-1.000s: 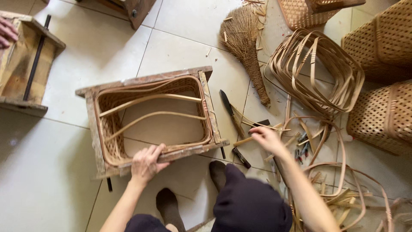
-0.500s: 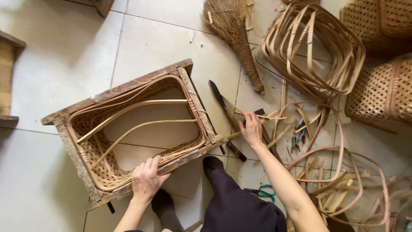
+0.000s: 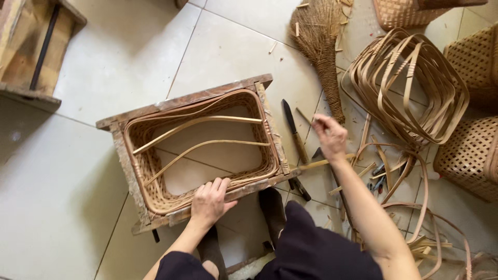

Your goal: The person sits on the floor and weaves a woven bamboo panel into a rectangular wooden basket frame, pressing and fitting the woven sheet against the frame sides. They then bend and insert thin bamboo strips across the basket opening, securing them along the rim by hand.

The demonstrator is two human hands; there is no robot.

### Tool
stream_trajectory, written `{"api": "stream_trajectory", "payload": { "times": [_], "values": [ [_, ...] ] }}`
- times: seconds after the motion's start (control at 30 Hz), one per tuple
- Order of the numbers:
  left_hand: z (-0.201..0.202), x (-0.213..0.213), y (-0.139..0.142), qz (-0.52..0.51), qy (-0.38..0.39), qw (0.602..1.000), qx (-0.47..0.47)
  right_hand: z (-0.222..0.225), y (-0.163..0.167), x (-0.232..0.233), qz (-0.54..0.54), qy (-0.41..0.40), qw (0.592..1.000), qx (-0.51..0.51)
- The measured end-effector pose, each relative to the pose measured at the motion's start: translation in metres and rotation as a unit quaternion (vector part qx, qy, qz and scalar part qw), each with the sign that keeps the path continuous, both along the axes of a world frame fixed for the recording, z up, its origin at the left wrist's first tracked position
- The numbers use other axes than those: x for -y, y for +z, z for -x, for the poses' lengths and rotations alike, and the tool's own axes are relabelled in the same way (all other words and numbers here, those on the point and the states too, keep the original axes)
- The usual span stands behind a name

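Nearest us, our left hand (image 3: 209,201) lies flat with fingers spread on the near rim of the wooden frame (image 3: 194,101), while beyond its right end our right hand (image 3: 330,136) pinches a thin cane strip (image 3: 320,164) running leftward toward that frame.

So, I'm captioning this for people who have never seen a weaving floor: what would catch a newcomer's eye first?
First, the rectangular wooden frame with a half-woven cane basket inside, mid-floor, its near rim pressed by the left hand. Next, the big coil of looped pale cane strips at upper right, beside the brown straw hand broom. The right hand is raised over the dark-bladed knife and scattered offcuts.
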State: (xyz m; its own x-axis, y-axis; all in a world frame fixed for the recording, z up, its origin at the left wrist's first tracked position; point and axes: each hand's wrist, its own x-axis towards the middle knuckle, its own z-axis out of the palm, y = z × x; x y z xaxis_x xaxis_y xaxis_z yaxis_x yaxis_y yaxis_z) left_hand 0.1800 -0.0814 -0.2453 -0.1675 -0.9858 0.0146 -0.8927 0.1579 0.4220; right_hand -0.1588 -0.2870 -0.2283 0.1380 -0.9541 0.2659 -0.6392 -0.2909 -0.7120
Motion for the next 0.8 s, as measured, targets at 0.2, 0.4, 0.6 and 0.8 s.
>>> {"api": "stream_trajectory", "payload": {
  "times": [0.2, 0.4, 0.6, 0.8],
  "values": [
    [0.001, -0.001, 0.000, 0.005, 0.002, 1.000, 0.001, -0.031, 0.030, 0.010, -0.009, -0.001, 1.000, -0.021],
    [-0.004, -0.002, -0.008, 0.019, -0.012, 1.000, -0.005, -0.063, 0.033, 0.039, -0.110, 0.041, 0.992, -0.045],
    [-0.005, -0.006, -0.011, 0.029, -0.013, 0.999, -0.006, -0.078, 0.035, 0.069, -0.181, 0.034, 0.983, 0.015],
    [-0.003, -0.001, 0.002, 0.002, -0.012, 1.000, 0.003, -0.047, -0.030, 0.071, -0.119, -0.019, 0.969, -0.217]
  ]
}}
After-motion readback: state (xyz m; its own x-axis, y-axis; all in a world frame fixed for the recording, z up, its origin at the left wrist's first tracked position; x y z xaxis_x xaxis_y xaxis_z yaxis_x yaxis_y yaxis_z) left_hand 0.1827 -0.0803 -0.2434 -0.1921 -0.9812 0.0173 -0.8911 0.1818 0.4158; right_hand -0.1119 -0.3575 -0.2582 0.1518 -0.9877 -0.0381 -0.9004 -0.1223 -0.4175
